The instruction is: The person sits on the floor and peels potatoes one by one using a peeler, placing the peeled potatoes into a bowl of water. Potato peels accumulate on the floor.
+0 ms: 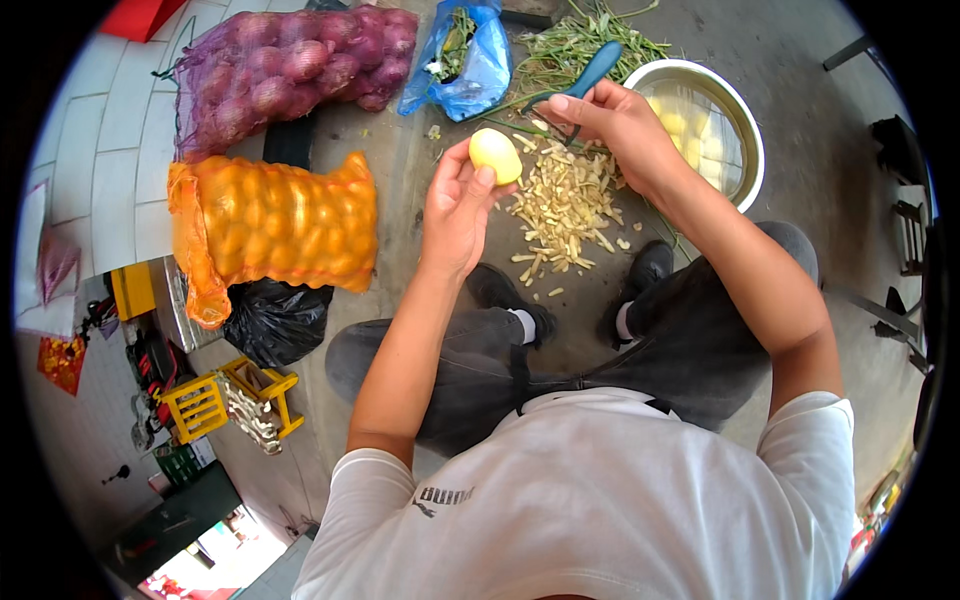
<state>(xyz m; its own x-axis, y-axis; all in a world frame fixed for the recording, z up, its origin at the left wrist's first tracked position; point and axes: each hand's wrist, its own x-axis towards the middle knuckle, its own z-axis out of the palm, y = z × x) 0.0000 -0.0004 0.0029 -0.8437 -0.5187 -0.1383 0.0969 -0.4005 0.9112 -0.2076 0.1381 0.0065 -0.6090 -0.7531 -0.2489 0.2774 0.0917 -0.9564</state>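
Observation:
A pale yellow peeled potato (495,156) rests in the fingers of my left hand (459,214), thumb across its near side. My right hand (626,129) grips a dark teal Y-shaped peeler (596,69), its handle pointing up and away from me. The peeler is apart from the potato. Below both hands, a heap of potato peelings (566,202) lies on the floor between and beyond my shoes. Just right of my right hand stands a round metal basin (754,142) holding peeled potatoes (694,135) in what looks like water.
At the left lie an orange mesh sack of potatoes (277,221) and a purple mesh sack of red onions (300,64). A black plastic bag (277,322) and a yellow stool (196,405) are nearer. A blue plastic bag (487,79) and green plant trimmings (559,49) lie ahead.

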